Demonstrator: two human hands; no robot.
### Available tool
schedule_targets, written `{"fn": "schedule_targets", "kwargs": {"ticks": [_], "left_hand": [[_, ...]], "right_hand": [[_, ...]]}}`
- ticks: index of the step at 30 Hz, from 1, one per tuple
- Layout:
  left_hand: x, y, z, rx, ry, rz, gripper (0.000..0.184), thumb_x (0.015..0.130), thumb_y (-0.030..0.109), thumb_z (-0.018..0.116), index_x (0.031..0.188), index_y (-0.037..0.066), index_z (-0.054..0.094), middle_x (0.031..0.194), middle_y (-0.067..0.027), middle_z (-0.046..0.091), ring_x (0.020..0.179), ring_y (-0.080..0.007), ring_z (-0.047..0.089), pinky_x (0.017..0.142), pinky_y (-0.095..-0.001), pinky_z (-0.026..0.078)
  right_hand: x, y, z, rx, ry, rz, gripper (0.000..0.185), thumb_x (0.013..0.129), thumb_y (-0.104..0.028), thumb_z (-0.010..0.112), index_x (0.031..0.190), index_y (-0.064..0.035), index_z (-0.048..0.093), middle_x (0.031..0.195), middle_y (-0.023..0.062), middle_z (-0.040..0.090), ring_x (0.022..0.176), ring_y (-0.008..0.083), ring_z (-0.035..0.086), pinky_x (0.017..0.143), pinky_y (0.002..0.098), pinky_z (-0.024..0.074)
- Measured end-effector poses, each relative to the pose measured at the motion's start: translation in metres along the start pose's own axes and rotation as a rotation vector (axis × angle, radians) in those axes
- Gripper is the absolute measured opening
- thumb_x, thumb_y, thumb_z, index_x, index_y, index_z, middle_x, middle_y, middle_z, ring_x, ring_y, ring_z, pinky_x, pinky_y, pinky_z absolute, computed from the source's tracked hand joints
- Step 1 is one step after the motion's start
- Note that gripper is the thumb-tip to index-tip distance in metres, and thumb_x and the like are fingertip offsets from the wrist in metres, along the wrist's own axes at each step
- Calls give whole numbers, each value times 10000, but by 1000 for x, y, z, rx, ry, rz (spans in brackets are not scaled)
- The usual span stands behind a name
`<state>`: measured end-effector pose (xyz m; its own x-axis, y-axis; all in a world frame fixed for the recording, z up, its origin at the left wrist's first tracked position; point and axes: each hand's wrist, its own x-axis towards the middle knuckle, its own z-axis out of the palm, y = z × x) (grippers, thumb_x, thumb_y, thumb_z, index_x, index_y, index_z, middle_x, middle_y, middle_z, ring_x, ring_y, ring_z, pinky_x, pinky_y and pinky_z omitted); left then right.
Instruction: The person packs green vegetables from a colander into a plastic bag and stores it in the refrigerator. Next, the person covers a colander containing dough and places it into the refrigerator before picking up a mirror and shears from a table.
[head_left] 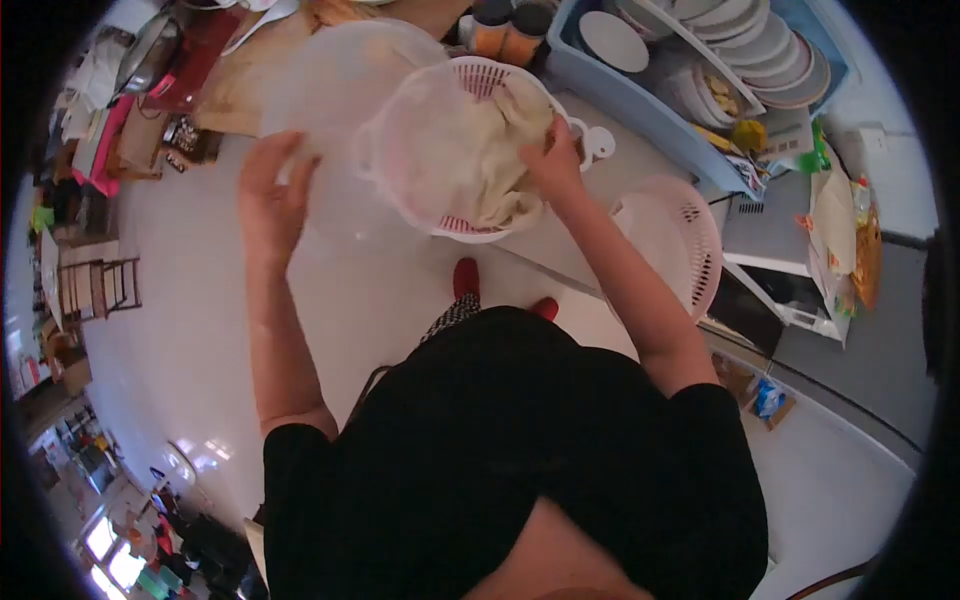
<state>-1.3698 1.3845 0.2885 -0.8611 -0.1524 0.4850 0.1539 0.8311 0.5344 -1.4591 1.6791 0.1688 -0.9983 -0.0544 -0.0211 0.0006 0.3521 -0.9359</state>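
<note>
Black shirt (510, 440) overhangs glossy floor (180, 350), left grip (270, 195) spread, right grip (558, 172) at white colander (482, 76), whether pinching I cannot tell.

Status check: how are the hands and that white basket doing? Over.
Left hand by translucent plastic, grip unclear. Right hand at pale, cloth-like folds in the white basket. Plastic overlaps the basket's left side.

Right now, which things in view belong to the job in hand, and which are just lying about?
Part of the job, judging by the hands:
- white basket
- pale, cloth-like material in it, at the right hand
- translucent plastic, by the left hand

Apparently just lying about:
- second basket
- blue dish rack
- plates
- dark-topped jars
</note>
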Motion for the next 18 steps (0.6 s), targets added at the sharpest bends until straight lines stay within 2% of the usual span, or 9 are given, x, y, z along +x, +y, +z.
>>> {"fn": "schedule_targets", "kwargs": {"ticks": [2,5,8,11,14,15,18], "left_hand": [[15,17,25,43,-103,118,230,696,71,662,915,28,604,883,-99,598,823,-247,564,716,-324,443],[30,35,54,69,-181,221,225,666,86,666,881,44,612,856,-102,601,801,-283,563,682,-360,436],[39,42,73,85,-231,257,215,676,110,655,883,69,617,842,-87,601,792,-276,565,685,-366,422],[41,45,91,155,-253,315,210,687,131,644,892,93,615,836,-70,598,778,-263,564,696,-373,409],[39,51,106,214,-349,356,215,684,137,643,895,109,611,834,-57,590,780,-256,558,701,-385,403],[38,54,111,227,-394,362,218,682,137,644,896,113,610,835,-54,588,784,-253,555,702,-388,402],[28,58,127,167,-319,427,217,672,139,648,885,113,611,831,-54,578,790,-252,543,694,-394,402]], "right_hand": [[-36,-26,-20,-334,-55,-279,412,760,-144,561,1142,-28,459,1080,162,542,957,271,558,853,376,424],[-60,-36,-35,-731,-607,-198,384,736,-231,593,1065,-37,554,974,150,589,978,290,532,855,366,409],[-63,-43,-16,-818,-688,-135,351,719,-319,606,954,-58,624,883,121,622,1026,290,497,895,380,370],[-61,-31,-3,-860,-778,-203,396,720,-363,601,990,-73,604,974,119,601,1067,289,472,944,425,320],[-82,-26,-13,-917,-523,-482,402,718,-362,618,1002,-80,584,1068,105,564,1084,275,466,984,457,267],[-91,-29,-21,-875,-537,-468,403,715,-342,628,1017,-81,576,1086,101,552,1080,272,468,983,457,275],[-119,-47,-61,-712,-556,-393,387,705,-268,657,1029,-80,563,1096,94,538,1056,269,483,959,446,316]]}}
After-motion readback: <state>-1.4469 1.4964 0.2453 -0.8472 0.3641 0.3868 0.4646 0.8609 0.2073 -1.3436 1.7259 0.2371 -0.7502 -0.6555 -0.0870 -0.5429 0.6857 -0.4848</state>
